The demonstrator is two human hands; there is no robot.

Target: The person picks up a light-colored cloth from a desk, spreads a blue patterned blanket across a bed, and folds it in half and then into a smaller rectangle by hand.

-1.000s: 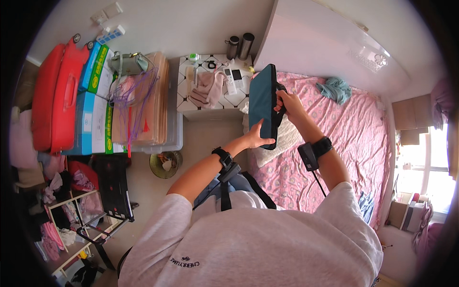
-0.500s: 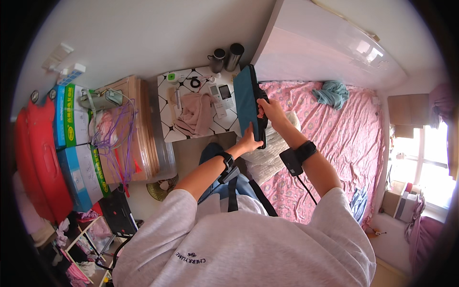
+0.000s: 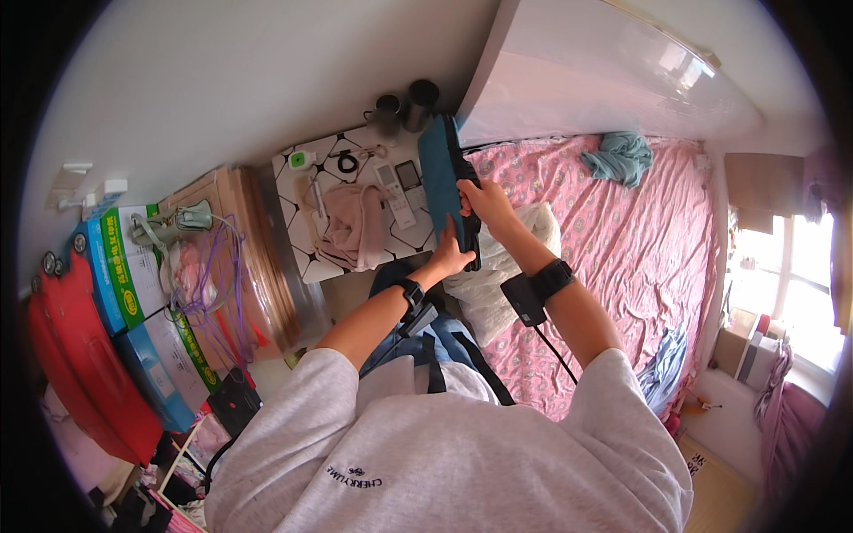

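A flat teal bag [image 3: 435, 169] with a black zip-like edge stands tilted on its side, between the small table and the bed. My left hand [image 3: 451, 254] grips its near end, with fingers on the teal face and thumb across the black edge. My right hand [image 3: 485, 206] is closed on the black edge farther up; its fingertips are partly hidden. Left of the bag, the white patterned table [image 3: 293, 191] carries a pink cloth [image 3: 354, 218], a white remote control [image 3: 394, 195], a grey-screened remote [image 3: 410, 178] and a coiled black cable [image 3: 347, 162].
Two dark cups [image 3: 419, 105] stand at the table's back. A bed with a pink sheet [image 3: 613, 258] lies to the right, with a white pillow-like item [image 3: 502, 280] and a teal cloth [image 3: 617, 160] on it. Boxes [image 3: 133, 266] and a red suitcase [image 3: 93, 355] crowd the left.
The view has turned slightly, so the table and bag sit a little farther left in it. Both hands keep their hold on the bag, at nearly the same spots.
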